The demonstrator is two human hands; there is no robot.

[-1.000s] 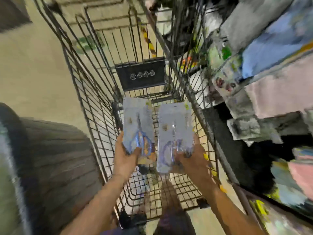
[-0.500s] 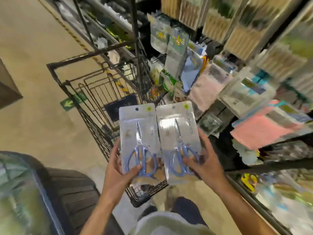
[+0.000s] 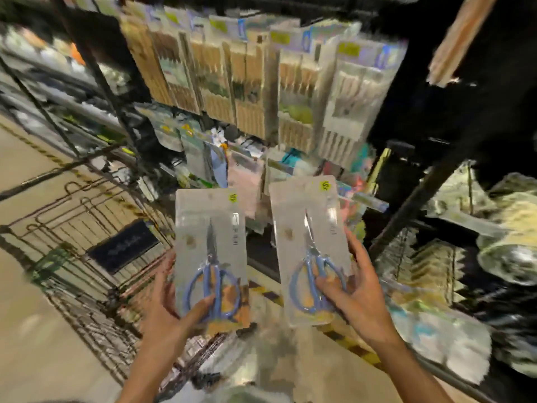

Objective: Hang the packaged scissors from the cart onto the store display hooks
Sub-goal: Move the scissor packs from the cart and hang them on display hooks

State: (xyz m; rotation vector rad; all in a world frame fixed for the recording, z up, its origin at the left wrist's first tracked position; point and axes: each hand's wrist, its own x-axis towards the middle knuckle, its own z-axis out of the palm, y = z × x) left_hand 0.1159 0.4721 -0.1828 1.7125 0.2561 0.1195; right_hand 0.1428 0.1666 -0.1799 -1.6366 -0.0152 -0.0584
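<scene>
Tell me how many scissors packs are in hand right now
2: left pack in the left hand, right pack in the right hand. More may be hidden.

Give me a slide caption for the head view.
Each hand holds a packaged pair of blue-handled scissors before the display.

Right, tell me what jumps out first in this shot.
Two clear plastic packs of blue-handled scissors dominate the centre: the left hand grips the left pack, the right hand grips the right pack. Behind them hang blurred rows of tan packaged goods; the black wire cart sits lower left.
</scene>
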